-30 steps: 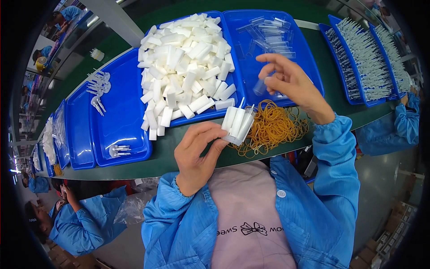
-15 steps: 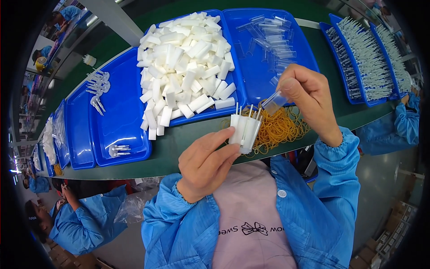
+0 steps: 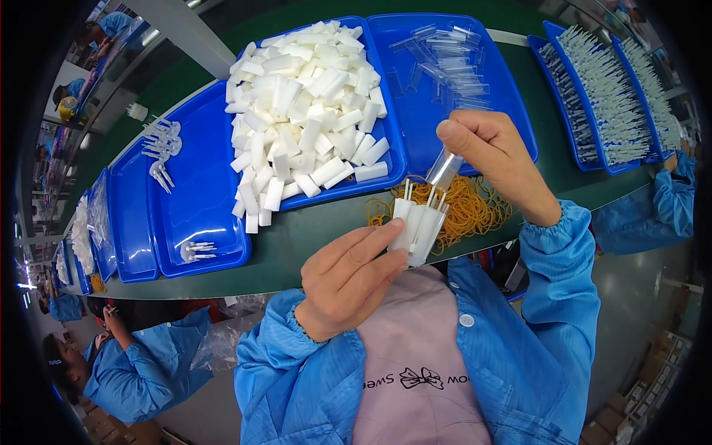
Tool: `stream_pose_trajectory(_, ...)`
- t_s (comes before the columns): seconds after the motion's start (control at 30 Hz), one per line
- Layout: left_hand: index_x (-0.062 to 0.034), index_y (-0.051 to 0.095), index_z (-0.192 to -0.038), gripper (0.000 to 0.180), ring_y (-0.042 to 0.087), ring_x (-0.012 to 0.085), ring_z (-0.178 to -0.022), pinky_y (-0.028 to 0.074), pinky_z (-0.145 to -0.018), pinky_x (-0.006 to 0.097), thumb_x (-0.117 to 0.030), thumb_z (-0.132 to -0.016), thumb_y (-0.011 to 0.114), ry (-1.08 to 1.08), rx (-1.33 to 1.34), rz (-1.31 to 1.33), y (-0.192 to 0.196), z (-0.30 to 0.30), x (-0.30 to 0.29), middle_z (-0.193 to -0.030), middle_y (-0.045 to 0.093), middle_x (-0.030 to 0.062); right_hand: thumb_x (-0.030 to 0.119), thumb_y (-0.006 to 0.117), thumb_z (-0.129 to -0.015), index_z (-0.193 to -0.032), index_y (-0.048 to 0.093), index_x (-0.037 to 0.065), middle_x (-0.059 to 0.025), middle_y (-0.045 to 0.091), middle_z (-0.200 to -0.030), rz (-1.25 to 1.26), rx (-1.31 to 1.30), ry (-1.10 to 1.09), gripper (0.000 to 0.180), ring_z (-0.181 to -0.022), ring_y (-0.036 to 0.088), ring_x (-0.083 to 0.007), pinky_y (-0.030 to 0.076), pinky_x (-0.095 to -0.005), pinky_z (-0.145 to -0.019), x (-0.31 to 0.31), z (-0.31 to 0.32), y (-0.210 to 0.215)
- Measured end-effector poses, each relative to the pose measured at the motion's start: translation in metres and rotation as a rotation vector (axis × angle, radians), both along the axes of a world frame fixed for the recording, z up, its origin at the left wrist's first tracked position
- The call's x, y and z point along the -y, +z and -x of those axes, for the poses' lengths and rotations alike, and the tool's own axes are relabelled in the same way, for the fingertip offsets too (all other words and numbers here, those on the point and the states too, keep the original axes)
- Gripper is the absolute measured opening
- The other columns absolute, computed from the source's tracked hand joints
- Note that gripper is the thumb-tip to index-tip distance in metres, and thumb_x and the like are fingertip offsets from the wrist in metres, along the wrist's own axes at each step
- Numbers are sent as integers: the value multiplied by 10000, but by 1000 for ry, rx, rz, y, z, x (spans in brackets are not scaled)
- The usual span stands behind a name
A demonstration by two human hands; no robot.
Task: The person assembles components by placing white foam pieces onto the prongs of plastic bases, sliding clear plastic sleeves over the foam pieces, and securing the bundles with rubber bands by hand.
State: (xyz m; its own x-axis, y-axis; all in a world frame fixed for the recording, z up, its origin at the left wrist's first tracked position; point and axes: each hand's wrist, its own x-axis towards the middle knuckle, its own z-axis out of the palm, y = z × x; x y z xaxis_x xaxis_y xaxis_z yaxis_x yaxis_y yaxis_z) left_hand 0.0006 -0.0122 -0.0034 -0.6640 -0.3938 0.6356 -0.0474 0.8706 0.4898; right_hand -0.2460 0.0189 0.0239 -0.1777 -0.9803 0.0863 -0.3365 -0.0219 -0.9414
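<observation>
My left hand (image 3: pixel 348 278) pinches a small bundle of white blocks (image 3: pixel 419 233) with thin pale rods sticking up from their tops. Some of these blocks look sheathed in clear plastic. A clear plastic tube (image 3: pixel 445 169) is gripped at its upper end by the closed fingers of my right hand (image 3: pixel 493 152). Its lower end is over the rod tips on the bundle's right side; whether a rod is inside it, I cannot tell. Behind the bundle lies a heap of tan rubber bands (image 3: pixel 475 211).
Loose white blocks (image 3: pixel 304 104) overfill a blue tray; more clear tubes (image 3: pixel 449 63) lie in the blue tray (image 3: pixel 500 111) to its right. Another blue tray (image 3: pixel 196 193) at left holds small white rod pieces. Rod-filled trays (image 3: pixel 601 96) stand far right. A co-worker (image 3: pixel 148 371) sits at left.
My left hand and the bundle have shifted slightly right and toward me. The clear tube in my right hand has swung more upright, above the rods.
</observation>
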Motion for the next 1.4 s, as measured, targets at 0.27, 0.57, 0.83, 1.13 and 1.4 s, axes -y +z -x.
stream_pose_trajectory(0.27,-56,679,-870,326,655,248,-878,544,-738,299,-33,-554,755,-12,11,-8,-1,3,0,-1085,676,115,353,596,-930,-631,553,46,63,393,-575,-104,83,52,431,-568,325,-26,240,-248,-490,1,1,3)
stream_pose_trajectory(0.57,-56,669,-857,292,655,246,-874,543,-728,297,-32,-573,734,-74,73,-15,7,6,-1,-1074,677,108,289,590,-919,-603,503,35,36,383,-544,-198,-53,243,415,-537,314,-47,237,-263,-477,3,0,6)
stream_pose_trajectory(0.83,-64,544,-722,190,602,227,-791,519,-648,287,-32,-622,703,-301,62,207,10,15,3,-1131,666,99,266,628,-889,-607,512,24,-17,409,-519,-118,-106,351,389,-480,345,-87,256,-292,-444,0,-6,7)
stream_pose_trajectory(1.13,-80,405,-691,279,555,219,-789,523,-640,293,-2,-641,669,-466,124,300,18,14,4,-1127,666,58,330,688,-847,-571,518,30,-21,402,-484,-71,-113,405,442,-457,331,-84,257,-292,-422,-8,-9,9)
stream_pose_trajectory(1.4,-104,479,-714,191,565,236,-895,542,-745,307,-104,-686,668,-415,155,315,14,9,3,-1161,623,56,353,687,-839,-559,522,39,-20,402,-479,-133,-109,361,452,-453,328,-94,256,-297,-418,-14,-8,12)
